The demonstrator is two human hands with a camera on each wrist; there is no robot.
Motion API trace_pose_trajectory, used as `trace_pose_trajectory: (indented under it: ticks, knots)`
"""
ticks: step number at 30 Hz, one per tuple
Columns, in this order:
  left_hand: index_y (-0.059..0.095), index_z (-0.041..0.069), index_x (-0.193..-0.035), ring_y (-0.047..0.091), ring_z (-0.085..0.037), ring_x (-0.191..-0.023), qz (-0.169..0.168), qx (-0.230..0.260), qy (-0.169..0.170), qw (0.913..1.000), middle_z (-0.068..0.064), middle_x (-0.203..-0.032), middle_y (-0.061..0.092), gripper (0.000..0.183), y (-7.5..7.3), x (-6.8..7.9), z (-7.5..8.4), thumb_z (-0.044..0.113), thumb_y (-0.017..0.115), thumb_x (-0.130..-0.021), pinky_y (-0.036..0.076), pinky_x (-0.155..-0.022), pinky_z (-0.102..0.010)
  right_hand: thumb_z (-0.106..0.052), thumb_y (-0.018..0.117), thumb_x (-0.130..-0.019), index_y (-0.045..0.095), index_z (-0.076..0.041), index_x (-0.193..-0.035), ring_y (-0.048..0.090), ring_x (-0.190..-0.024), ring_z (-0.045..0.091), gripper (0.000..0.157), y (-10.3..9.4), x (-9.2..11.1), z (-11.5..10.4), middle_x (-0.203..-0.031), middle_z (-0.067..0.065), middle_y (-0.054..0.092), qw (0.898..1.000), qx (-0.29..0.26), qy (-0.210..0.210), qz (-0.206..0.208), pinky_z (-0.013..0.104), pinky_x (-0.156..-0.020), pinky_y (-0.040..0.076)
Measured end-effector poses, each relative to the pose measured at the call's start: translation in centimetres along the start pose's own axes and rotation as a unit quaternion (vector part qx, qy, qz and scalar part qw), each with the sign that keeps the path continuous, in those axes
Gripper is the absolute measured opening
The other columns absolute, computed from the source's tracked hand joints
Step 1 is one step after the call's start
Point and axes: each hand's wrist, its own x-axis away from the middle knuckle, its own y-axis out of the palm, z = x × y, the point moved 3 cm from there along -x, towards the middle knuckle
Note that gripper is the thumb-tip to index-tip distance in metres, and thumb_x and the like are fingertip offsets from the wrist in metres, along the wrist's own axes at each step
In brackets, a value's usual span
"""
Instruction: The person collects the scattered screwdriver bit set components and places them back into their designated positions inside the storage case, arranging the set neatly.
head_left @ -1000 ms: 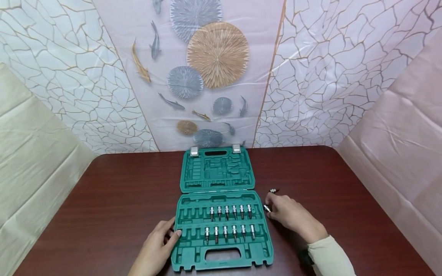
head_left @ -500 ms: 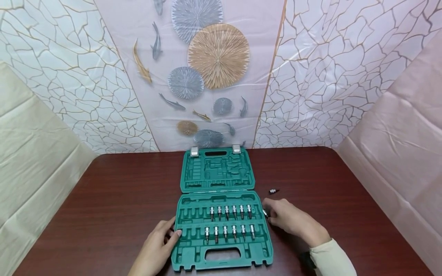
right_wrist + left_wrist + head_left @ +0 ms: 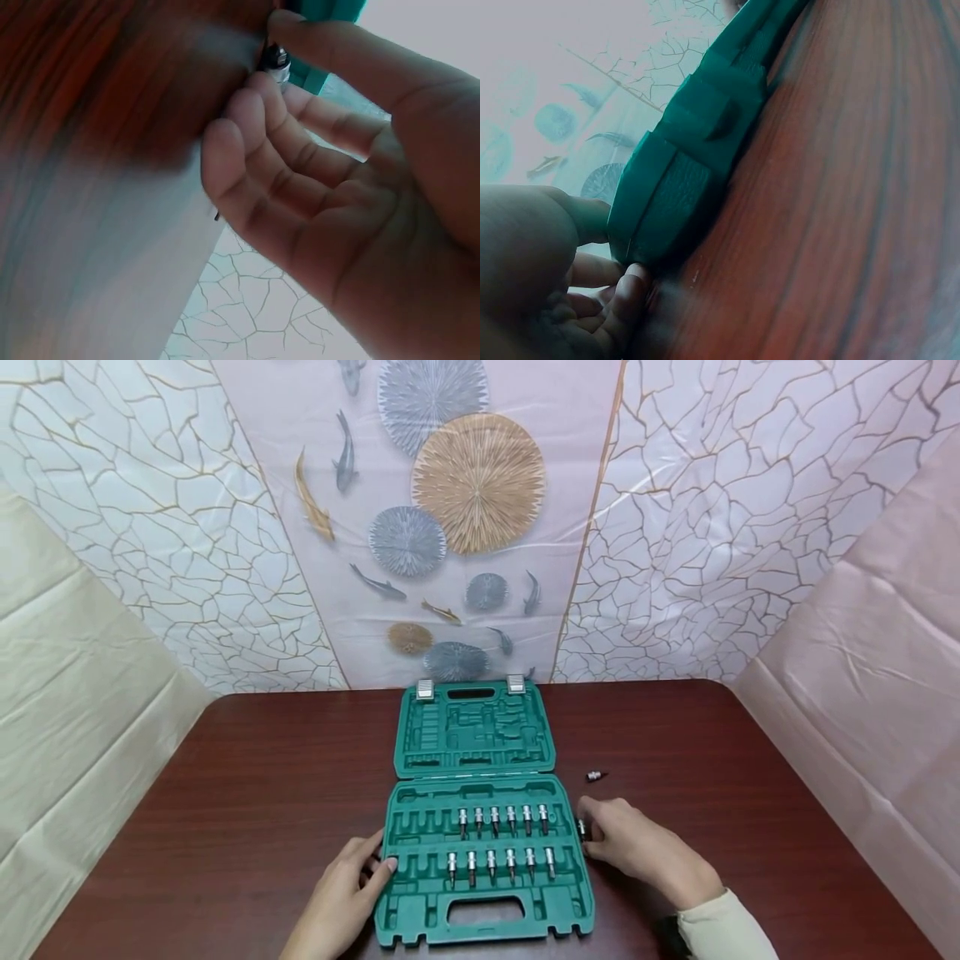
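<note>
An open green tool case (image 3: 408, 910) lies on the table, its lower half holding two rows of silver bit sockets (image 3: 511, 864) with dark tips. At the case's left edge, my left hand (image 3: 341, 889) has its thumb over the rim and its fingers against the side; the left wrist view shows this grip on the case corner. Beside the right edge, my right hand (image 3: 637, 843) pinches one bit socket (image 3: 279, 69) between thumb and fingers. Part of that socket is hidden by the fingers. Another bit socket (image 3: 596, 776) lies loose on the table beyond my right hand.
The case's lid (image 3: 474, 764) lies opened away from me, with two metal latches (image 3: 424, 690) at its far end. Left of the socketed bits are bare slots. The dark red table (image 3: 285, 777) meets patterned cloth walls at the back and sides.
My right hand has drawn back slightly from the loose bit socket, which now shows fully. The pinched socket has turned more upright beside the case. My left hand stays on the case edge.
</note>
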Motion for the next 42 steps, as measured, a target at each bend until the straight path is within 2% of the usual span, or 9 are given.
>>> trace_pose_trajectory:
  ticks: [6, 11, 15, 20, 24, 29, 36, 42]
  knots:
    - [0.053, -0.007, -0.15, 0.055, -0.013, -0.083, 0.001, -0.003, 0.001, 1.0, -0.003, -0.109, 0.059, 0.055, -0.1, 0.1, -0.1, 0.025, 0.065, -0.107, 0.048, -0.07, -0.03, -0.005, 0.08, -0.091, 0.057, -0.012, -0.091, 0.046, -0.055, 0.008, 0.024, 0.0, 0.3, -0.1, -0.065, -0.004, 0.051, 0.999, 0.035, -0.004, 0.014, 0.028, -0.055, 0.039]
    - [0.052, -0.008, -0.151, 0.056, -0.013, -0.083, -0.003, 0.001, 0.013, 0.9999, -0.003, -0.108, 0.059, 0.056, 0.2, 0.0, 0.1, 0.026, 0.065, -0.108, 0.049, -0.07, -0.03, -0.007, 0.079, -0.09, 0.061, -0.01, -0.093, 0.049, -0.058, 0.005, 0.019, -0.7, 0.3, 0.4, -0.069, -0.006, 0.056, 0.998, 0.037, -0.009, 0.041, 0.027, -0.056, 0.043]
    - [0.052, -0.009, -0.15, 0.056, -0.013, -0.082, -0.001, 0.002, 0.019, 0.9998, -0.003, -0.107, 0.059, 0.057, 0.3, 0.0, 0.2, 0.027, 0.064, -0.108, 0.048, -0.069, -0.029, -0.005, 0.082, -0.088, 0.066, -0.007, -0.097, 0.053, -0.064, 0.001, 0.019, -1.3, 0.2, 0.3, -0.075, -0.008, 0.061, 0.995, 0.02, -0.061, 0.083, 0.025, -0.058, 0.048]
    - [0.053, -0.009, -0.15, 0.055, -0.013, -0.082, 0.004, -0.001, 0.018, 0.9998, -0.003, -0.107, 0.059, 0.056, 0.1, 0.1, 0.2, 0.025, 0.065, -0.107, 0.048, -0.069, -0.029, -0.004, 0.084, -0.086, 0.068, -0.005, -0.102, 0.057, -0.07, -0.001, 0.022, -1.9, 0.1, -0.6, -0.08, -0.01, 0.061, 0.982, -0.009, -0.117, 0.149, 0.023, -0.062, 0.052]
    - [0.053, -0.008, -0.15, 0.056, -0.013, -0.082, 0.0, 0.0, 0.016, 0.9999, -0.003, -0.107, 0.059, 0.056, 0.1, 0.1, 0.1, 0.025, 0.065, -0.107, 0.048, -0.068, -0.029, -0.005, 0.084, -0.087, 0.069, -0.004, -0.105, 0.059, -0.068, -0.001, 0.023, -2.0, 0.1, -1.5, -0.083, -0.01, 0.063, 0.972, -0.027, -0.152, 0.176, 0.022, -0.06, 0.054]
    - [0.052, -0.007, -0.151, 0.055, -0.014, -0.082, -0.002, 0.001, 0.02, 0.9998, -0.003, -0.107, 0.058, 0.057, 0.3, -0.1, 0.2, 0.027, 0.065, -0.108, 0.047, -0.068, -0.029, -0.007, 0.084, -0.089, 0.07, -0.001, -0.109, 0.062, -0.068, -0.001, 0.026, -1.8, -0.4, -2.9, -0.085, -0.006, 0.068, 0.967, -0.03, -0.183, 0.176, 0.022, -0.06, 0.056]
    - [0.053, -0.007, -0.151, 0.053, -0.014, -0.08, 0.004, 0.008, 0.03, 0.9995, -0.003, -0.105, 0.057, 0.055, 0.3, 0.0, 0.2, 0.024, 0.065, -0.108, 0.046, -0.067, -0.027, -0.012, 0.081, -0.094, 0.071, -0.002, -0.118, 0.069, -0.079, 0.009, 0.027, -0.7, -1.5, -4.6, -0.095, 0.0, 0.072, 0.975, -0.043, -0.173, 0.13, 0.027, -0.067, 0.059]
    - [0.052, -0.008, -0.151, 0.053, -0.013, -0.08, 0.006, 0.014, 0.033, 0.9993, -0.003, -0.105, 0.057, 0.055, -0.1, 0.2, 0.0, 0.024, 0.065, -0.108, 0.046, -0.067, -0.027, -0.012, 0.078, -0.096, 0.072, -0.002, -0.118, 0.069, -0.082, 0.013, 0.025, 0.4, -2.3, -6.4, -0.097, 0.002, 0.07, 0.973, -0.053, -0.182, 0.134, 0.028, -0.065, 0.057]
